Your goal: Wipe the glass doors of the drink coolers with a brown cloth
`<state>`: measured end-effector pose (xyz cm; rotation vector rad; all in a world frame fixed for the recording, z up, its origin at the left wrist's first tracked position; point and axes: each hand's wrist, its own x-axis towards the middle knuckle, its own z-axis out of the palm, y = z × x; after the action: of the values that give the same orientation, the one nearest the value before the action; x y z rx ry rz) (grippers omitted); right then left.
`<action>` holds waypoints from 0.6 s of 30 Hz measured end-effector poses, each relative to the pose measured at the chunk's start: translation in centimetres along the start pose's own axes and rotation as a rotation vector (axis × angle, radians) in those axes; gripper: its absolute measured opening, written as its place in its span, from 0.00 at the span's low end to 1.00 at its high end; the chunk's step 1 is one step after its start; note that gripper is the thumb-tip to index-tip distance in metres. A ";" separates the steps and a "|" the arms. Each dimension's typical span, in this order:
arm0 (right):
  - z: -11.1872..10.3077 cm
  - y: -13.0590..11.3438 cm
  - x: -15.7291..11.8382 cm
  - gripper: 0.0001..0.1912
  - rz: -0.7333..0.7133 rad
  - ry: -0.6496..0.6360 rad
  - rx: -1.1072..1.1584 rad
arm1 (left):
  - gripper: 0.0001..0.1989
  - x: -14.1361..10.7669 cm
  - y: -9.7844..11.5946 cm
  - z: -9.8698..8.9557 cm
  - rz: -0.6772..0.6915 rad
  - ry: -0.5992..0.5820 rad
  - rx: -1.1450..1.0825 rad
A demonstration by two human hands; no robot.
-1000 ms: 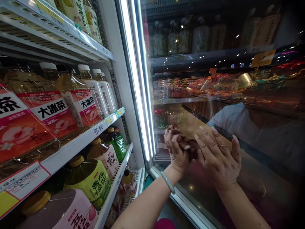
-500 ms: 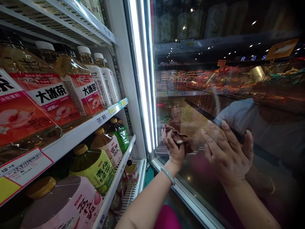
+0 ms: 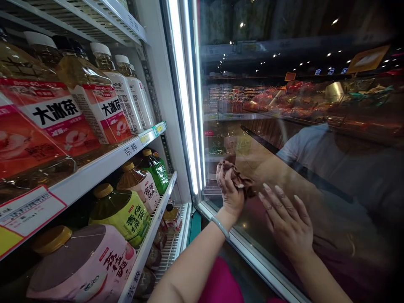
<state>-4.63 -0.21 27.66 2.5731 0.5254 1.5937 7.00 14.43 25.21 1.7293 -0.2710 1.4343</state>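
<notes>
On the right of my view, a large pane of smooth, dark glass (image 3: 268, 248) slants away in a pale, straight-edged frame (image 3: 252, 259), its surface glossy with blurred reflections of lights and a light-coloured sleeve. Opposite it I see white shelves (image 3: 104, 163), their slatted wire decks edged with flat, pale rails. A long, straight light strip (image 3: 184, 88) glows between the shelves and the glass. The shelves carry clear, angular plastic bottles (image 3: 112, 111) with slick red-and-white labels, and below them rounder bottles (image 3: 123, 216) with ribbed gold caps and pink, yellow-green or green wraps. My right hand (image 3: 290, 221) is spread nearly flat, palm toward the glass, fingers extended and slightly parted; I cannot tell whether it touches the pane. My left hand (image 3: 232, 198) has its fingers curled over a brown cloth (image 3: 242, 180), gripping it at the glass near the frame's lower corner. The cloth is soft, matte and bunched into uneven folds, part of it poking out beyond the fingers. A smooth, rounded, pale bracelet (image 3: 221, 227) rings the left wrist.
</notes>
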 end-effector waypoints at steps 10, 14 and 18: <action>-3.1 1.2 -1.2 0.34 0.182 -0.014 -0.082 | 0.23 -0.8 2.9 -0.5 0.365 -0.123 -0.100; -3.6 1.8 -1.5 0.34 0.142 -0.003 -0.145 | 0.25 -0.9 3.3 0.0 -0.035 -0.055 -0.079; -3.4 1.5 -2.0 0.33 0.117 -0.010 -0.145 | 0.28 -7.8 6.4 -1.0 -0.167 -0.134 -0.069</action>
<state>-8.04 -2.70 27.90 2.5445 0.2514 1.5883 -0.28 8.55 21.29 1.7509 -0.2385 1.1789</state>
